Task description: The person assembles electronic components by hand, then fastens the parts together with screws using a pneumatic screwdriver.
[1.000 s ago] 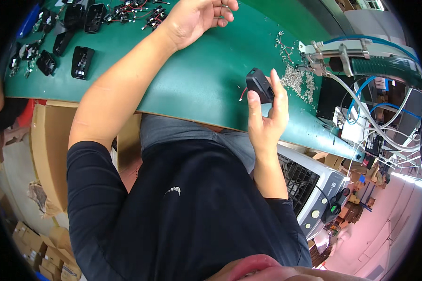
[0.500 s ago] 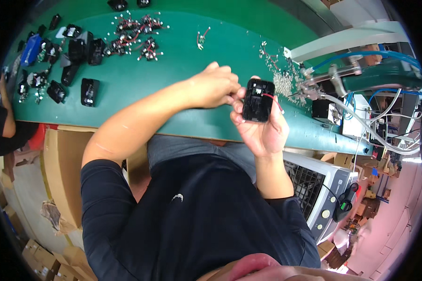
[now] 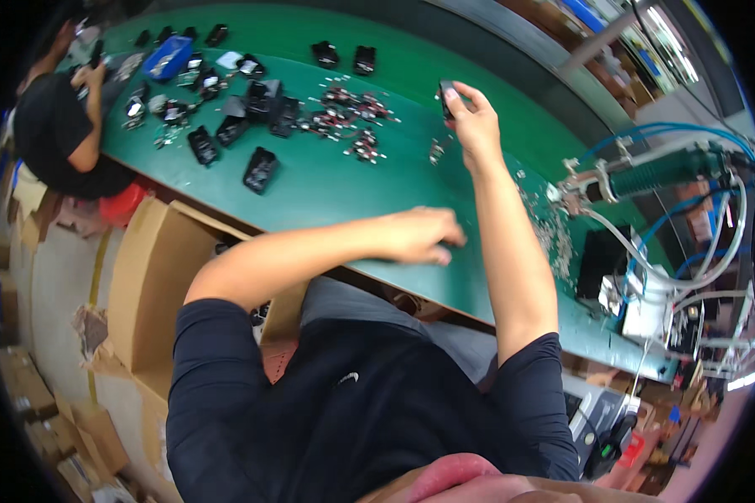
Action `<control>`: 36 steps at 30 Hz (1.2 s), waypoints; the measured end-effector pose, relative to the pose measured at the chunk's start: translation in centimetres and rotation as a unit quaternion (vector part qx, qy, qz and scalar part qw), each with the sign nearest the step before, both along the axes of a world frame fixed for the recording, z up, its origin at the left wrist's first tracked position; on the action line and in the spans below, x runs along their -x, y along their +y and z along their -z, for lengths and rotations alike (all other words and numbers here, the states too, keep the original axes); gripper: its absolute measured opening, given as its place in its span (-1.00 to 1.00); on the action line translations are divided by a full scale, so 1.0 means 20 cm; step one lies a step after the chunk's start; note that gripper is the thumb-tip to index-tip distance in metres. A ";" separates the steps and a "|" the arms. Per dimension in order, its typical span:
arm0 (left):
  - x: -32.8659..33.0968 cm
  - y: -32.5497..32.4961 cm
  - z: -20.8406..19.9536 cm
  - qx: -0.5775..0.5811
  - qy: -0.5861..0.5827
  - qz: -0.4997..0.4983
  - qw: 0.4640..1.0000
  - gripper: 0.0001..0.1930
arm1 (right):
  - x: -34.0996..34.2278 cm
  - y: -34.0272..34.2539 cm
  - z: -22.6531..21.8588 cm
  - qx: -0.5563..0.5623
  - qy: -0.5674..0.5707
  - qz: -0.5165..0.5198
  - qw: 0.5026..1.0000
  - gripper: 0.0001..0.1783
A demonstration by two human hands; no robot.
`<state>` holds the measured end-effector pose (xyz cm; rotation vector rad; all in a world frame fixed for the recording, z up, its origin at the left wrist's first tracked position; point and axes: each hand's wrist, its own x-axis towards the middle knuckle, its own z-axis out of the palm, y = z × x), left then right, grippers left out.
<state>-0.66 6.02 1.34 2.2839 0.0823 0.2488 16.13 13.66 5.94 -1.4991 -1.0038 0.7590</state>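
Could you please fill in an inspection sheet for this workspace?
Surface: green worktop, with parts spread over it.
Work items: black casing, held up in the right hand; more black casings lie toward the left.
Clutter: pile of wired parts mid-table; scattered pale bits toward the right; blue bin at far left.
Hands: right fingers closed on the casing; left hand blurred above the worktop, grip unclear.
Cables: blue tubes and dark green hose at right.
Surroundings: co-worker at left; cardboard box beside the worktop.
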 end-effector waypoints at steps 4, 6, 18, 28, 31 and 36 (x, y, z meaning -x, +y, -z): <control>0.66 -0.14 -0.20 0.122 -0.058 -0.134 0.982 -0.67 | -0.14 0.31 0.16 0.078 0.301 0.008 0.950 -0.64; 0.90 -0.17 -0.18 -0.023 -0.101 -0.337 0.936 -0.72 | -0.11 0.38 0.17 0.123 0.266 0.048 0.955 -0.64; 1.06 0.17 0.09 -0.210 0.070 -0.628 0.746 -0.14 | 0.16 -0.17 0.01 -0.066 -0.344 -0.041 0.936 -0.78; 0.87 0.00 -0.11 0.496 -0.382 -0.299 0.720 -0.55 | 0.39 -0.26 0.23 -0.090 -0.342 -0.211 0.911 -0.52; 0.84 -0.06 -0.06 0.593 -0.411 -0.244 0.648 -0.61 | 0.50 -0.24 0.23 -0.086 -0.345 -0.182 0.917 -0.58; 0.78 -0.11 0.02 0.587 -0.350 -0.276 0.676 -0.67 | 0.57 -0.18 0.29 -0.047 -0.338 -0.094 0.935 -0.66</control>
